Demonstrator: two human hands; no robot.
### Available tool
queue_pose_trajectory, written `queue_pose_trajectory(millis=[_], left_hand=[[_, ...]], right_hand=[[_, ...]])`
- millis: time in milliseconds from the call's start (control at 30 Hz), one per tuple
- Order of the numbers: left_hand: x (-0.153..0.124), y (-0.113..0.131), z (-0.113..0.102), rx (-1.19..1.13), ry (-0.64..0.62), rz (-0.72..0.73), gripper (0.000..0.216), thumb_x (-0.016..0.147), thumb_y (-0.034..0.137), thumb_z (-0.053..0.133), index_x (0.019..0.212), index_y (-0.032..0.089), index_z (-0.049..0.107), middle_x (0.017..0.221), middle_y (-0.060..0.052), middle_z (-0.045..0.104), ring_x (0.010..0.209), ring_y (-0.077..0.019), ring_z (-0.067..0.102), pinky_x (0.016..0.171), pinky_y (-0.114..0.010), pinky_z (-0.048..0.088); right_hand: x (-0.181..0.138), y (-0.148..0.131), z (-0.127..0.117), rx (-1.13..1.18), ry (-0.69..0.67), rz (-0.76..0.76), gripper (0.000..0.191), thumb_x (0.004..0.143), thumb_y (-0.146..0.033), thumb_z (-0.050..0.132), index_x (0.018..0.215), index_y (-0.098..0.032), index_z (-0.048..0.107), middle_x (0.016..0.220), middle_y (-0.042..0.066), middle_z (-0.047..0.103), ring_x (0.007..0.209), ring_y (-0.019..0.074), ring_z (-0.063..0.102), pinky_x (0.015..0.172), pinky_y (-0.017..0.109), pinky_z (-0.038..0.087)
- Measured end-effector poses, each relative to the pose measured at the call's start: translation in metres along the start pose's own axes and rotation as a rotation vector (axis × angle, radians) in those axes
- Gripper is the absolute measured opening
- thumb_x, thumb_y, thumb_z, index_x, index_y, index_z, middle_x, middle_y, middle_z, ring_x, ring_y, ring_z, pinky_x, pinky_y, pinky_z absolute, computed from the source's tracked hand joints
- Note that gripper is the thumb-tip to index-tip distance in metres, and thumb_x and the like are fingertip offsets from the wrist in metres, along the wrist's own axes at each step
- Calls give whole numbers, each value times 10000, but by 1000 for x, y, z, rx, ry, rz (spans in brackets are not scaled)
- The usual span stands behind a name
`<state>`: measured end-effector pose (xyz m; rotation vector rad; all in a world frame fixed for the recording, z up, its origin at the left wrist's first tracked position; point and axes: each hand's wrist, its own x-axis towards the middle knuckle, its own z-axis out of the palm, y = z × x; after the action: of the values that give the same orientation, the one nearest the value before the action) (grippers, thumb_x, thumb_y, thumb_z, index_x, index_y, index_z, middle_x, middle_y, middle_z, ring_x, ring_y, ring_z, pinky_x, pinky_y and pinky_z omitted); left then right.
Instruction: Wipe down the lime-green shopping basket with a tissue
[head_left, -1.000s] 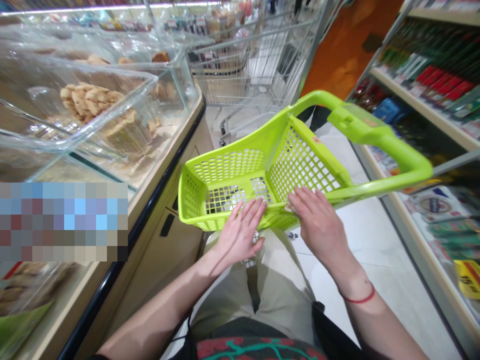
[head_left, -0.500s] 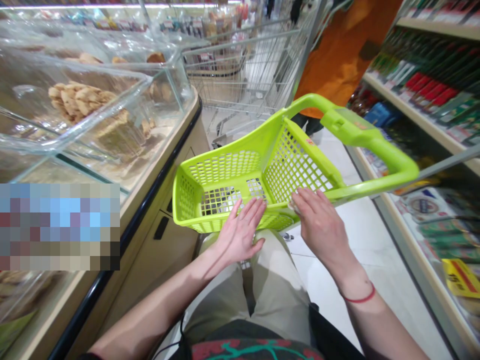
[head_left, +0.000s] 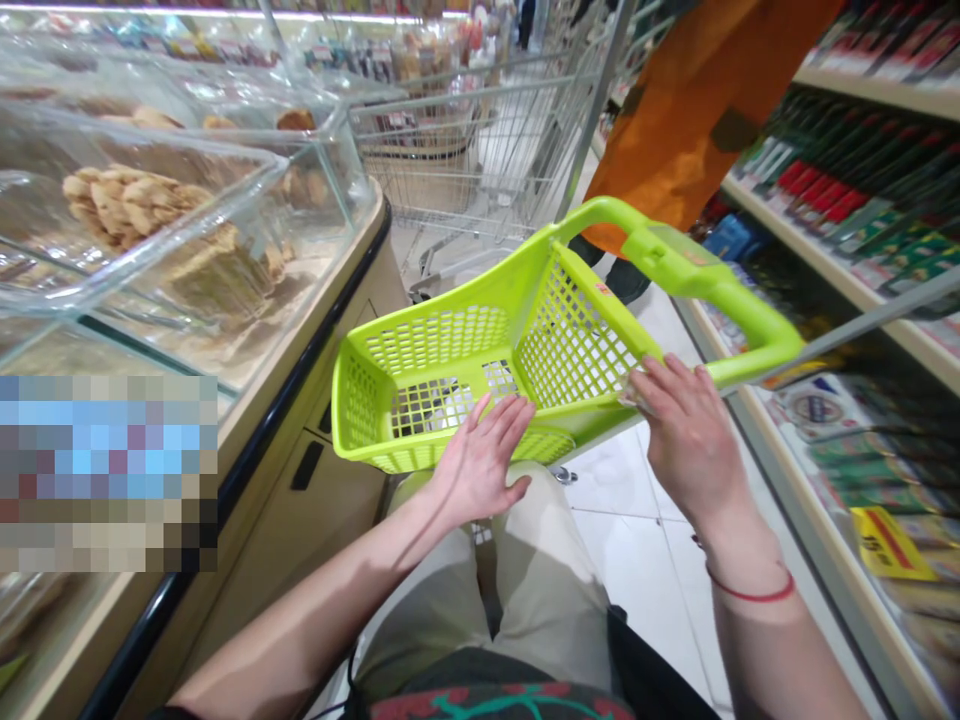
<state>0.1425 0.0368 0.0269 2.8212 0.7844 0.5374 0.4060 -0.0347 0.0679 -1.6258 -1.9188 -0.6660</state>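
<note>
Bakery case (head_left: 336, 262): stood along the left, clear-walled, with a knobbly tan loaf (head_left: 131, 205) and a squarish loaf (head_left: 223, 275) inside, the squarish one nearer the aisle.
Black rail (head_left: 300, 375): ran along the case's aisle edge, above a beige cabinet front (head_left: 274, 560) with a dark handle (head_left: 306, 466).
Pixelated patch (head_left: 109, 470): hid part of the near left.
Wire cart (head_left: 450, 200): stood at far centre, more displays showing through its mesh.
Orange garment (head_left: 675, 130): was worn by a person at far right, above dark shoes (head_left: 628, 281).
Shelves (head_left: 847, 275): lined the right, with red packs (head_left: 817, 192) higher up and a yellow sign (head_left: 892, 543) low and near.
Floor (head_left: 626, 545): was laid in white tiles.
</note>
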Motion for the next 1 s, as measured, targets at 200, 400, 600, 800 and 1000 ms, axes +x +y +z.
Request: queue_pose_trajectory(millis=[200,400,600,800,1000], left_hand=[[1,0,-2,-4,-24,-19,885,826,466,594,1559,98,260,1605,-133,379,1510,-278,313,1293,-484,74],[0,0,-4,-18,-16,-18,894,813,447,609,1560,106,256,1593,-139,398,1498,-288,336,1289,-500,108],[0,-1,-3,-51,-8,-13,895,809,441,611,1560,112,254,1590,-141,402,1495,-291,342,1285,-513,107],[0,0,-4,-46,-12,-19,888,806,440,616,1552,100,275,1594,-135,397,1502,-280,329,1288,-491,96],[0,0,-4,-43,-29,-27,910,804,468,618,1559,105,262,1602,-130,384,1501,-286,329,1289,-489,81]], right_hand=[[-2,-24,14,41,-18,21,495,949,-47,423,1414,-192,510,1360,150,645,1357,274,537,1150,543,433],[-4,-21,14,73,-37,-31,457,944,-41,454,1373,-167,548,1368,151,641,1363,267,530,1156,518,434],[0,17,-3,18,83,82,369,952,-100,506,1287,-201,623,1301,143,675,1308,289,576,1110,541,468],[-1,4,6,39,128,75,389,951,-100,510,1319,-190,599,1244,153,694,1241,270,618,1094,513,490],[-7,-20,16,106,35,9,445,953,-68,472,1366,-205,565,1318,138,669,1300,259,585,1119,503,477]])
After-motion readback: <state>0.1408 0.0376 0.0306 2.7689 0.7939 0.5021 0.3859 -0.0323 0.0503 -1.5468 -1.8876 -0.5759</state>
